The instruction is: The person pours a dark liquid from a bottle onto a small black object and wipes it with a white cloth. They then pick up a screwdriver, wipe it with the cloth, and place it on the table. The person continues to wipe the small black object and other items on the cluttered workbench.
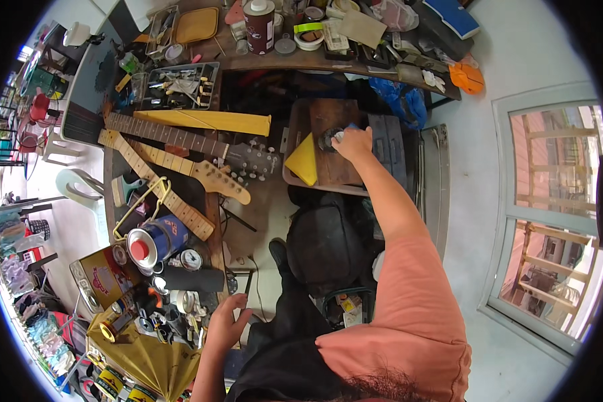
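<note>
My right hand point(353, 142) reaches out over a brown wooden board point(334, 168), its fingers on a small whitish and blue item beside a dark round thing point(327, 140); what exactly they grip is too small to tell. A folded yellow sheet point(303, 162) lies at the board's left edge, and a dark grey case point(386, 143) is to its right. My left hand point(229, 321) hangs by the edge of the left bench, fingers apart and empty. Guitar necks lie on that bench, one with a dark headstock point(254, 160) and one with a pale headstock point(221, 182).
A tray of tools point(181, 85) stands at the back left, near a maroon can point(259, 30) on the cluttered back bench. A blue paint can point(156, 241) and a brush point(125, 190) sit at left. A black backpack point(321, 241) is below the board.
</note>
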Demonstrator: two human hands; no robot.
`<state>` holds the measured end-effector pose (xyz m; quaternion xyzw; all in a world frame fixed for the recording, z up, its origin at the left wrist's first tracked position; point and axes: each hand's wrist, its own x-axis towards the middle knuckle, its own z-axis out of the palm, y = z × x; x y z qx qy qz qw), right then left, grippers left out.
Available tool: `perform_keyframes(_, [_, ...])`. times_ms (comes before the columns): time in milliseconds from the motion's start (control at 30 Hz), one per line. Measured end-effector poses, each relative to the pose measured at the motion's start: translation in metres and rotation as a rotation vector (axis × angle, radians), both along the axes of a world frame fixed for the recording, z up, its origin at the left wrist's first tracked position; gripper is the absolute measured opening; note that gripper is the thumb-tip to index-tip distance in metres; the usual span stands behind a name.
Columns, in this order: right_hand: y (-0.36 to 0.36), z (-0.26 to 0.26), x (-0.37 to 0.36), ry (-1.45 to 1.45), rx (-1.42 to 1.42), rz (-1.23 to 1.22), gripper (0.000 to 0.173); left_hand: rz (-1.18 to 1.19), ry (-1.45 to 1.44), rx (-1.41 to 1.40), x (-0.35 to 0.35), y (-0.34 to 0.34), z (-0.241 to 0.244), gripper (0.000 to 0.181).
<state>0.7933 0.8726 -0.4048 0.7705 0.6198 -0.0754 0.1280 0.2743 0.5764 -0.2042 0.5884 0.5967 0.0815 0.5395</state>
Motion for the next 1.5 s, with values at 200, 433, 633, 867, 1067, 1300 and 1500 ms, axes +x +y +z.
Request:
perform_keyframes(200, [0.03,-0.005,0.006,0.014,-0.026,-0.052,0.066,-0.075,0.031,-0.056,0.021,0.029,-0.003,0.04])
perform_keyframes(433, [0.037,0.0,0.047,0.18,0.067,-0.234,0.061,-0.121,-0.004,-0.09,0.047,0.05,-0.015,0.035])
perform_keyframes(633, [0.064,-0.002,0.172,-0.014,0.916,-0.563,0.027,-0.083,-0.074,-0.081,0.069,0.071,-0.022,0.028])
perform_keyframes(867, [0.102,-0.021,0.356,-0.096,0.758,-0.452,0.058,-0.009,-0.208,-0.183,0.079,0.072,-0.063,0.023])
perform_keyframes(1067, [0.112,-0.003,0.357,0.205,0.869,-0.464,0.052,-0.115,-0.193,-0.205,0.098,0.073,-0.08,0.025])
perform_keyframes(1300, [0.011,0.087,0.252,1.35,1.308,-0.503,0.049,-0.141,-0.084,-0.141,0.109,0.087,-0.052,0.023])
perform_keyframes(1500, [-0.103,0.13,0.014,1.833,0.525,-0.623,0.039,0.006,-0.291,0.018,0.151,0.115,-0.021,0.026])
